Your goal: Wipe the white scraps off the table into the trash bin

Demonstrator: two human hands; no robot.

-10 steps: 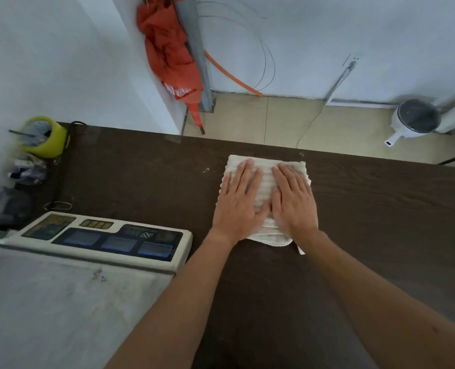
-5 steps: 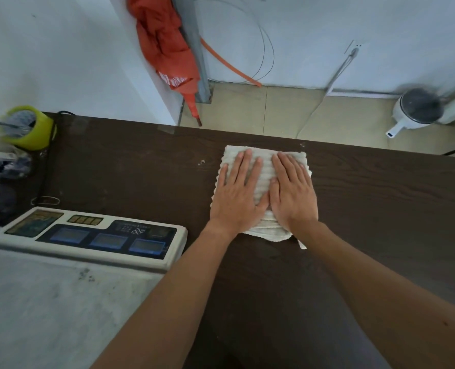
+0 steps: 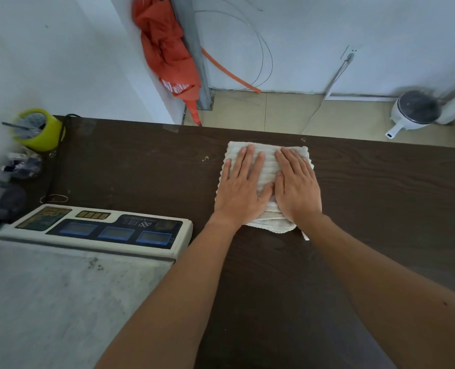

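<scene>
Blurred clutter at the left edge, perhaps bags, is unreadable

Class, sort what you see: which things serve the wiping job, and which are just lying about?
Job: left hand, right hand, white cloth, white scraps, table.
Lying about: scale, yellow cup, orange cloth, rubber band.

No sleeves were seen anywhere, both forearms were left bare up to the frame edge. Nothing was worn on the left hand or right hand: no rings, watch or gloves. Nails were kept short.
</scene>
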